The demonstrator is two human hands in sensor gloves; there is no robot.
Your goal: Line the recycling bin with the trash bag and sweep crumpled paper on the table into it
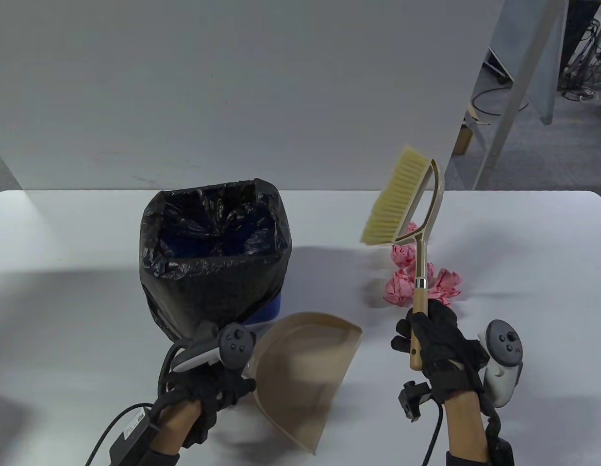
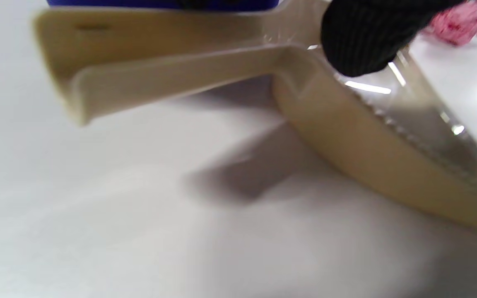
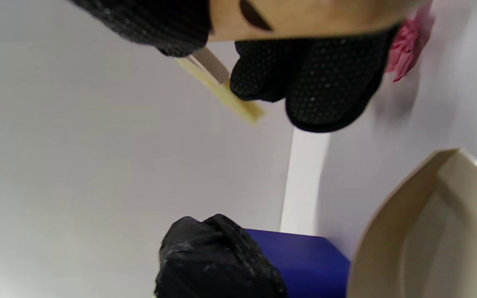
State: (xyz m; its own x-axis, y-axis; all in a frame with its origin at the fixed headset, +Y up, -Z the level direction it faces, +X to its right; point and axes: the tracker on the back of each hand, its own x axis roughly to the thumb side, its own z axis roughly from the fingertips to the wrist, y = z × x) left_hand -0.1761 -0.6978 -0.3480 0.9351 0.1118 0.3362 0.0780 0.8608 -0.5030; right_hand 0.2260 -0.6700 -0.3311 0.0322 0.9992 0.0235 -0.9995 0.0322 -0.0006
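A blue bin lined with a black trash bag stands left of centre on the white table. Several pink crumpled paper balls lie to its right. My right hand grips the wooden handle of a hand broom, lifted above the paper with its bristles tilted left. My left hand holds the handle of a beige dustpan, which lies near the table's front, mouth towards the paper. In the left wrist view a gloved fingertip presses on the dustpan.
A white wall panel rises behind the table. Beyond the table's right rear stand a grey frame leg and floor cables. Cables run from both wrists at the front edge.
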